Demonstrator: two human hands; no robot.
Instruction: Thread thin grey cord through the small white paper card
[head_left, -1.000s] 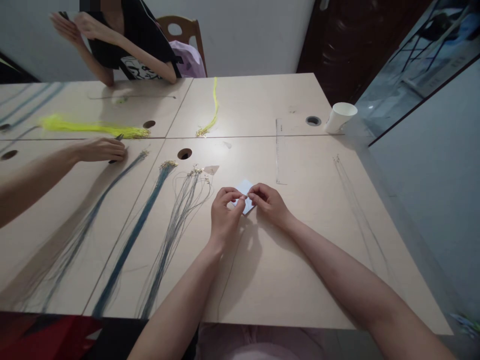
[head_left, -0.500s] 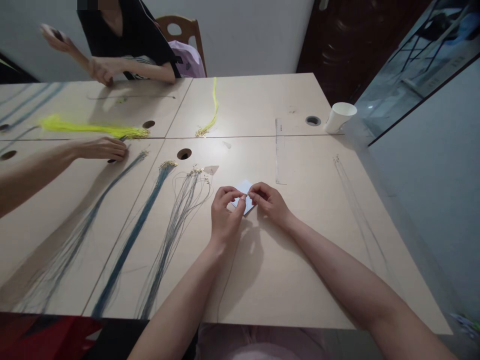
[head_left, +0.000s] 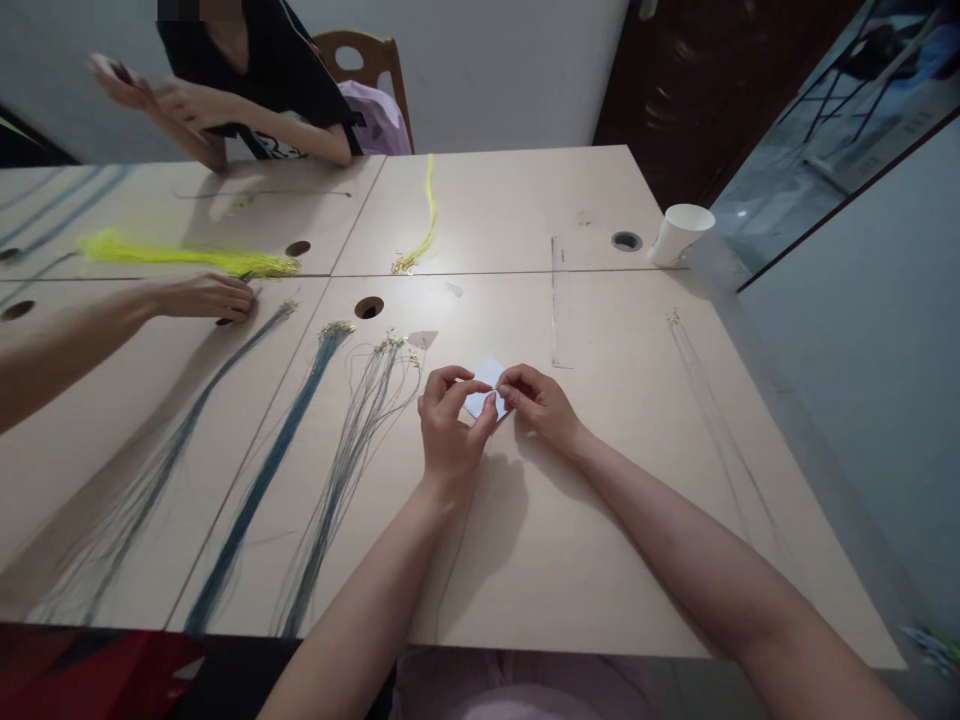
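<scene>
My left hand (head_left: 450,425) and my right hand (head_left: 536,402) meet fingertip to fingertip over a small pale blue paper square (head_left: 484,397) on the beige table (head_left: 615,500). Between the pinched fingers runs a thin cord (head_left: 454,560) that trails back along my left forearm toward the table's near edge. Its end, with a tiny clasp, is held at the fingertips. Just left of my left hand lies a bundle of grey cords (head_left: 352,450) with gold ends.
Blue cord bundles (head_left: 262,470) and yellow cord bundles (head_left: 180,255) lie to the left. A clear ruler (head_left: 559,300) and a white paper cup (head_left: 679,235) are at the back right. Another person's hand (head_left: 206,298) rests at left; a seated person (head_left: 247,90) is at the far side.
My left fingers have opened a little and shifted on the cord's end. The seated person at the far side has moved both hands.
</scene>
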